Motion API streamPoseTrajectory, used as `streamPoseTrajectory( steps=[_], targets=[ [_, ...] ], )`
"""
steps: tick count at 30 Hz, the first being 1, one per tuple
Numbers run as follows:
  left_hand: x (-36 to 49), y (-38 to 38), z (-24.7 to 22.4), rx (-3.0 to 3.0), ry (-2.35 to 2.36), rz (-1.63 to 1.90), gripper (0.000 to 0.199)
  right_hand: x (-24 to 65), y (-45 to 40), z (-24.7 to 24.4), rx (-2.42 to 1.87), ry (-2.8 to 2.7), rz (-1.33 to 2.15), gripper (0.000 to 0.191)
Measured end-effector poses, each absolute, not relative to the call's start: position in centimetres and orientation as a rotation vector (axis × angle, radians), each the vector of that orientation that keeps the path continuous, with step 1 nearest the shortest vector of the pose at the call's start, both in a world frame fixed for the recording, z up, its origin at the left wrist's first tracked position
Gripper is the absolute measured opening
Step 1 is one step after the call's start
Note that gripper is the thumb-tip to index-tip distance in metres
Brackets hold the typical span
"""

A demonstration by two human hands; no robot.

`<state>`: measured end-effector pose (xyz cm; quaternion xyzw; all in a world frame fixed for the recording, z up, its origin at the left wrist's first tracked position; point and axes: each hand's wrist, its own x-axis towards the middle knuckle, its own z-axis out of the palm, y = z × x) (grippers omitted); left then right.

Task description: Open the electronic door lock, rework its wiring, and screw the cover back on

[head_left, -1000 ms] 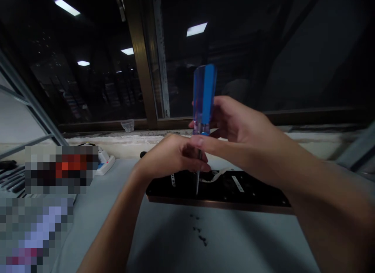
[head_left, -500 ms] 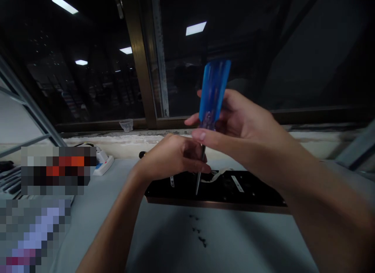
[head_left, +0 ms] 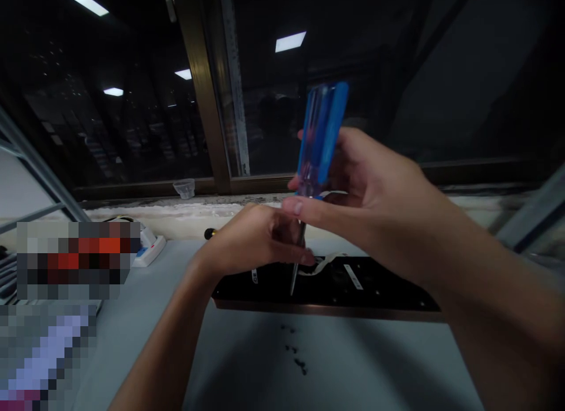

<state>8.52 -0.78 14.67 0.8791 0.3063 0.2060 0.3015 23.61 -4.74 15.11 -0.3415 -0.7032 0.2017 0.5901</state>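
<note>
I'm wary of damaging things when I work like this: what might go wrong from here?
The tilted screwdriver in the right grip might slip and scratch the black panel under its tip, or nick the left grip, which is right by the shaft. The white cable lies close to the shaft too, so a slip could snag it. The small dark pieces lie loose on the table and could be knocked away.

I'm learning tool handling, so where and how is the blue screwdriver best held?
Probably by the thick handle of the screwdriver, coming from the right with a wraparound grip. It stands handle up, leaning slightly right in the picture, and the left hand is at the thin shaft below.
</note>
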Motion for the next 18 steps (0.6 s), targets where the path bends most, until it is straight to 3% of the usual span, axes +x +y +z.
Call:
streamPoseTrajectory(
  steps=[3, 6, 11, 18],
  targets=[
    [8.7, -0.7, 14.5, 2.429, 0.833, 0.554, 0.024, 23.3, -4.7, 15.0, -0.833, -1.544, 0.382, 0.022],
    [8.6, -0.8, 14.6, 2.367, 0.694, 0.436, 0.011, 23.5, -5.2, 15.4, -0.816, -1.585, 0.468, 0.022],
    [8.5, -1.0, 14.8, 2.329, 0.675, 0.367, 0.008, 23.9, -6.0, 16.1, -0.812, -1.735, 0.623, 0.031],
    [9.2, -0.9, 14.2, 2.462, 0.786, 0.501, 0.024, 23.7, -5.2, 15.5, -1.077, -1.585, 0.281, 0.04]
  ],
)
